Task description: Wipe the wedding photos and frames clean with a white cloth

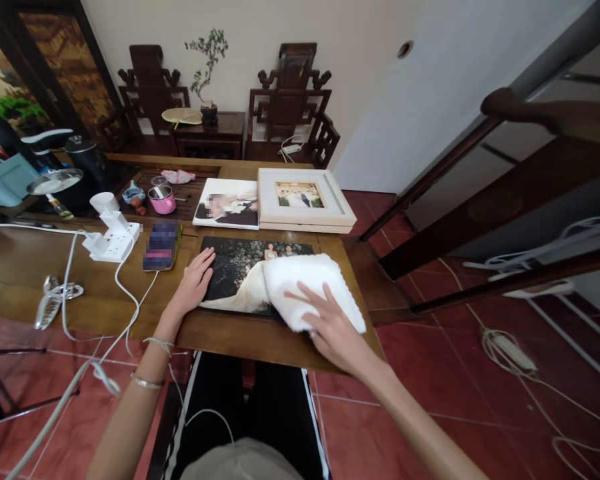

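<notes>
A dark wedding photo panel (240,273) lies flat near the front edge of the wooden table. My left hand (196,280) rests on its left edge with the fingers stretched out. Over the panel's right part a white cloth (305,273) is spread, hiding that side and reaching past its corner. My right hand (327,320) lies on the cloth, fingers spread and pressing flat rather than gripping it. Just behind the panel are a smaller wedding photo (227,203) and a white framed photo box (307,200).
A phone (161,245) and a white power strip (113,241) with trailing cables sit left of the panel. Farther left lies a clear hair claw (53,300). A pink cup (161,199) stands on the tea tray (190,195). The wooden table (160,313) ends close to my lap.
</notes>
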### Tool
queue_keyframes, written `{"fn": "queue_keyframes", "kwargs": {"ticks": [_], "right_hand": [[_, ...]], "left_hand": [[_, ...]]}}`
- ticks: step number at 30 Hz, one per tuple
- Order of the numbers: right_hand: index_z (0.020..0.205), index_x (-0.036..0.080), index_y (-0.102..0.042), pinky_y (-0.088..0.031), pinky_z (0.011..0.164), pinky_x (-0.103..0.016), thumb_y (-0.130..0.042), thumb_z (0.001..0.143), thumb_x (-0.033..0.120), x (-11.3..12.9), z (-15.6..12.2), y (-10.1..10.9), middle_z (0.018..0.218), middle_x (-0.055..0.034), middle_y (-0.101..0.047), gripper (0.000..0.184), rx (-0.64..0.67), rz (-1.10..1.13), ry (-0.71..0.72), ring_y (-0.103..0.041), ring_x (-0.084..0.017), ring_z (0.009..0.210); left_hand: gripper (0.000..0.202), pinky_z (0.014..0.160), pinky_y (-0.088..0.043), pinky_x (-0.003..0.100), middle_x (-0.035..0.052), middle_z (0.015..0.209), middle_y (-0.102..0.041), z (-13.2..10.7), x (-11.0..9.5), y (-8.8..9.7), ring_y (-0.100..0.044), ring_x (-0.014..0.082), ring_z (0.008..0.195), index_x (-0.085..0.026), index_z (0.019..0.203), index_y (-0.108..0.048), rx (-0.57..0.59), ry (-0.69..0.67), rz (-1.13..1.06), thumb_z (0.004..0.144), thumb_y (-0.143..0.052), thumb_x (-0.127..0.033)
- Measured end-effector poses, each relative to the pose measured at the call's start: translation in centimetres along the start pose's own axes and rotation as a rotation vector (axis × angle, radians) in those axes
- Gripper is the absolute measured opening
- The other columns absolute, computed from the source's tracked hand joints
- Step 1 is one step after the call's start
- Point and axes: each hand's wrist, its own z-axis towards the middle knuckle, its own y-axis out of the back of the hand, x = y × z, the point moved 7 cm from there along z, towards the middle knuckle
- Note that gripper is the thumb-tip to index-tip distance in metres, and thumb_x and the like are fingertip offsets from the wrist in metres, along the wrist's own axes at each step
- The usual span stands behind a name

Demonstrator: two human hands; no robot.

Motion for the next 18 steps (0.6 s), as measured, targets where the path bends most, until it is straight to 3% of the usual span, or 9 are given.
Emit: {"fn": "queue_keyframes", "kwargs": {"ticks": [3, 6, 9, 14, 18], "right_hand": [[0.069, 0.020, -0.051, -0.017, 0.110, -0.072, -0.036, 0.062, -0.007, 3.0, -2.4, 0.3, 0.141, -0.0092, -0.053, 0.032, 0.002, 0.003, 0.071, -0.022, -0.031, 0.143], [0.070, 0.020, -0.051, -0.018, 0.110, -0.071, -0.036, 0.062, -0.008, 3.2, -2.2, 0.4, 0.140, -0.0107, -0.053, 0.032, 0.034, 0.004, 0.082, -0.022, -0.031, 0.143], [0.079, 0.019, -0.056, -0.017, 0.110, -0.070, -0.038, 0.064, -0.006, 1.0, 0.6, -0.2, 0.142, -0.0117, -0.051, 0.034, 0.085, -0.005, 0.022, -0.023, -0.032, 0.143], [0.101, 0.016, -0.059, -0.019, 0.107, -0.071, -0.040, 0.070, -0.002, -4.0, 7.7, -1.4, 0.139, -0.0190, -0.052, 0.041, 0.080, -0.027, -0.077, -0.027, -0.034, 0.141], [0.107, 0.013, -0.058, -0.020, 0.104, -0.072, -0.040, 0.070, -0.002, -5.3, 10.6, -1.8, 0.131, -0.0248, -0.056, 0.044, 0.050, -0.044, -0.120, -0.030, -0.035, 0.140]], "left_hand": [[0.045, 0.116, -0.021, 0.051, 0.0112, 0.152, -0.038, 0.0, 0.1, -0.1, -0.029, 0.0228, 0.143, -0.021, 0.139, -0.045, 0.010, -0.013, 0.002, 0.097, -0.032, -0.031], [0.046, 0.116, -0.020, 0.051, 0.0117, 0.152, -0.038, 0.0, 0.1, -0.2, -0.028, 0.0223, 0.143, -0.020, 0.140, -0.044, 0.016, -0.023, 0.000, 0.098, -0.030, -0.030], [0.046, 0.116, -0.019, 0.051, 0.0116, 0.152, -0.037, 0.0, 0.1, -0.1, -0.028, 0.0224, 0.144, -0.021, 0.140, -0.044, 0.025, -0.025, -0.001, 0.098, -0.030, -0.030], [0.045, 0.116, -0.020, 0.050, 0.0105, 0.152, -0.038, 0.0, -0.1, 0.1, -0.028, 0.0216, 0.143, -0.022, 0.140, -0.044, 0.034, -0.023, 0.007, 0.098, -0.031, -0.031], [0.045, 0.116, -0.019, 0.051, 0.0107, 0.152, -0.038, -0.1, -0.2, 0.2, -0.028, 0.0217, 0.144, -0.022, 0.139, -0.045, 0.023, -0.005, 0.010, 0.098, -0.031, -0.030]]}}
